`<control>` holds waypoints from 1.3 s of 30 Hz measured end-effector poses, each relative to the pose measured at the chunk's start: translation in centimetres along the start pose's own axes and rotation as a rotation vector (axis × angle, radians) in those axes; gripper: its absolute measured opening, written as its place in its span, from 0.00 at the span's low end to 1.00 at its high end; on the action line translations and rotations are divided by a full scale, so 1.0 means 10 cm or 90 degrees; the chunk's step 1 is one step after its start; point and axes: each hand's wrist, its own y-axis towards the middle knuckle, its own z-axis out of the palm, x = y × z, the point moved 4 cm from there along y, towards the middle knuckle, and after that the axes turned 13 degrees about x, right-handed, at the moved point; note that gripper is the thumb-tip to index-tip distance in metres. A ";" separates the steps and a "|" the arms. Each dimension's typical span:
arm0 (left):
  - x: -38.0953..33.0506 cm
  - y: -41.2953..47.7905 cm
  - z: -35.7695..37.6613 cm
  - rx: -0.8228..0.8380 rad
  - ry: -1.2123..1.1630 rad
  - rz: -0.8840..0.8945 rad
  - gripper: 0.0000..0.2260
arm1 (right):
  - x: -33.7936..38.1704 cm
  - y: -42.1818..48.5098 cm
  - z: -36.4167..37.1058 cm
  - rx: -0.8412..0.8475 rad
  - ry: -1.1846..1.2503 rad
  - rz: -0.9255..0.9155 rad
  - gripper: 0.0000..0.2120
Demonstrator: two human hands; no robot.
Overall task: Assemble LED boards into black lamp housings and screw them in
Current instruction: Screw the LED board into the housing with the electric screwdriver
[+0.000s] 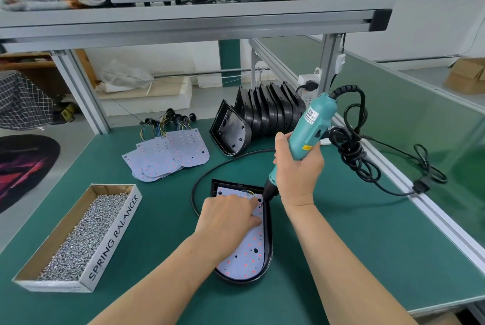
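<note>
Driving a screw into the upper right corner of the LED board (244,259) is the step, I judge. My right hand (299,167) grips the teal screwdriver (309,130). My left hand (225,217) presses flat on the white, red-dotted board, seated in the black housing (269,246) at lower centre. Next, I need the bit square on the hole.

A factory assembly bench (341,259) (green mat, aluminium frame (183,28)) with a box of screws (78,235).

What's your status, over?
Left hand rests on LED board in black housing. Right hand grips electric screwdriver, bit at board's far right corner. Nothing blocking.
</note>
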 end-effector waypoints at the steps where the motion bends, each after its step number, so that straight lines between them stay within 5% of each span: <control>1: 0.00 0.00 0.00 0.000 0.001 0.000 0.10 | 0.00 0.00 0.00 0.001 -0.003 -0.001 0.10; 20: 0.02 0.00 0.03 -0.031 -0.002 0.003 0.09 | -0.02 -0.04 0.07 0.020 -0.011 0.018 0.16; 30: 0.00 -0.03 -0.01 -0.006 -0.009 0.005 0.13 | 0.14 -0.14 0.05 0.088 0.014 0.006 0.12; 39: -0.02 -0.05 -0.04 0.019 -0.017 -0.025 0.12 | 0.52 0.03 -0.44 -0.087 0.153 -0.003 0.08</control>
